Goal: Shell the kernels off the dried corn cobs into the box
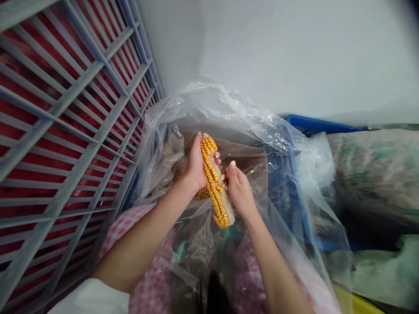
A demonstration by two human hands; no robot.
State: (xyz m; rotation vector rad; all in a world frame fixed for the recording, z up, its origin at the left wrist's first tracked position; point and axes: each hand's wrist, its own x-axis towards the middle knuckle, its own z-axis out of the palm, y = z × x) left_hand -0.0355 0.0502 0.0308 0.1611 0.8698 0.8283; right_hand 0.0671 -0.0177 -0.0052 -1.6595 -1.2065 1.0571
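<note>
A dried corn cob with yellow kernels and bare patches is held upright over a cardboard box lined with clear plastic. My left hand is wrapped round the cob's upper part. Lower on the cob, my right hand grips its right side, thumb pressed against the kernels. Loose yellow kernels lie in the box just behind my left wrist.
A grey slatted crate wall with red contents behind it stands close on the left. A blue crate and filled woven sacks are on the right. Pink checked cloth covers my lap below. A pale wall rises behind.
</note>
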